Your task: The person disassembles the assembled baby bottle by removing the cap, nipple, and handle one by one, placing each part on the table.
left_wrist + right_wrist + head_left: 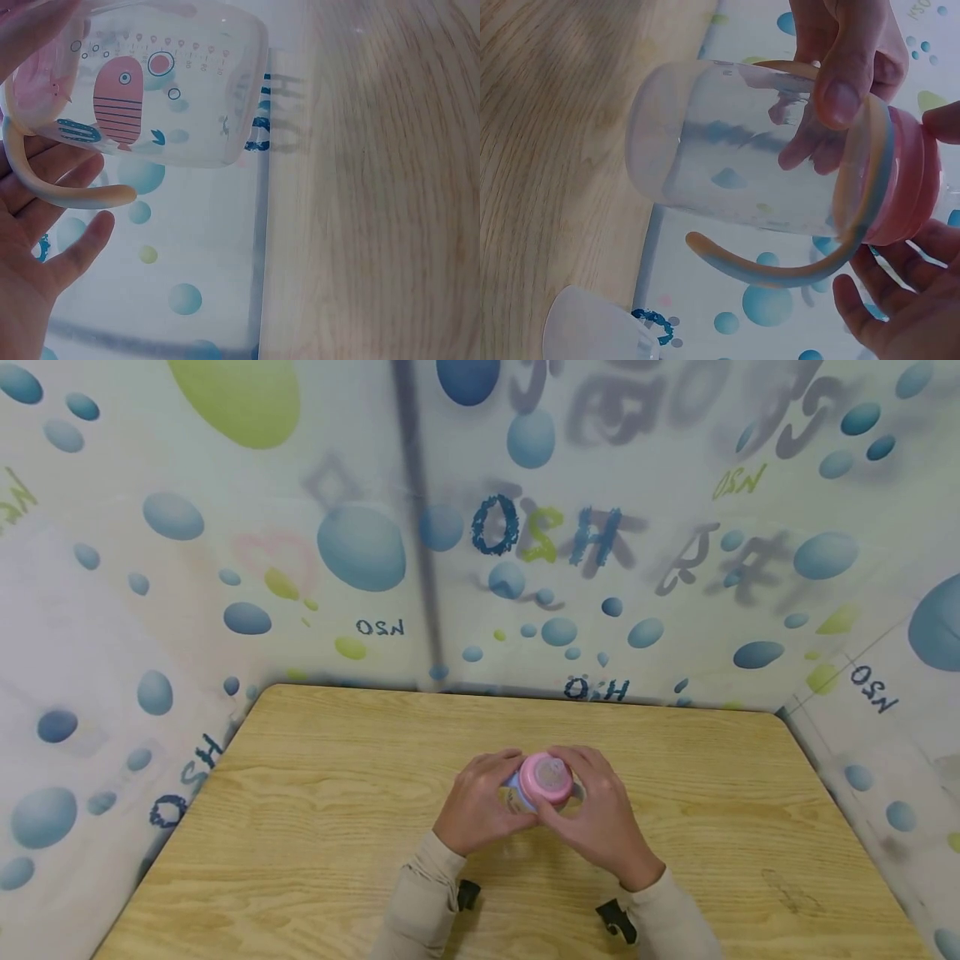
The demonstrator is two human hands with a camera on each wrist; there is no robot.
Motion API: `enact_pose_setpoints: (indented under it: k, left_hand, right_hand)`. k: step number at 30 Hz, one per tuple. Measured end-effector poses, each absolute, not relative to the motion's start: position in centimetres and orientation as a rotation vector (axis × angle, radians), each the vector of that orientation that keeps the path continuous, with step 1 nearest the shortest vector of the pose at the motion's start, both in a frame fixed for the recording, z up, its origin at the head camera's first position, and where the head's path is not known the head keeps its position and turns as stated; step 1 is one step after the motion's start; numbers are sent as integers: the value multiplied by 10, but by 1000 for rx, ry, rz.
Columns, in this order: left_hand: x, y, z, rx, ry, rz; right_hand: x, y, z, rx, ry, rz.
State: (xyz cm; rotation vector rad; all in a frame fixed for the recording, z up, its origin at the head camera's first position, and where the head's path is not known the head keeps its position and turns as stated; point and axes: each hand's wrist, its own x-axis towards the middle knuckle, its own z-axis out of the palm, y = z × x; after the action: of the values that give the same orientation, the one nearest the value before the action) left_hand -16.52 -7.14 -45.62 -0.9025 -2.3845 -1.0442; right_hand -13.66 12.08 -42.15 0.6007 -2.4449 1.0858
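Observation:
Both hands hold a baby bottle (547,777) above the table, its pink collar (910,176) uppermost and tilted toward the head camera. The bottle has a clear body (187,82) with a fish print and scale marks, and a curved two-tone handle (795,274). My left hand (480,802) grips the body just below the collar, thumb on one side and fingertips showing through the clear wall. Around the pink collar lie the thumb and fingers of my right hand (600,814). A pale piece fills the middle of the collar; its details are blurred.
A translucent dome-shaped piece (592,326) stands on the wooden table (315,827) close to the hands. Walls with printed blue and green drops (360,547) enclose the table at the back and both sides. Black straps (618,920) hang at the wrists.

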Motion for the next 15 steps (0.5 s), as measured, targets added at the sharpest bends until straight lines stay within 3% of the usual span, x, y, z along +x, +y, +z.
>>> enact_pose_setpoints:
  k: [15]
  left_hand:
    - [-164, -71, -456, -936, -2413, -1050]
  right_hand:
    - [-137, 125, -421, 754, -2462, 1284]
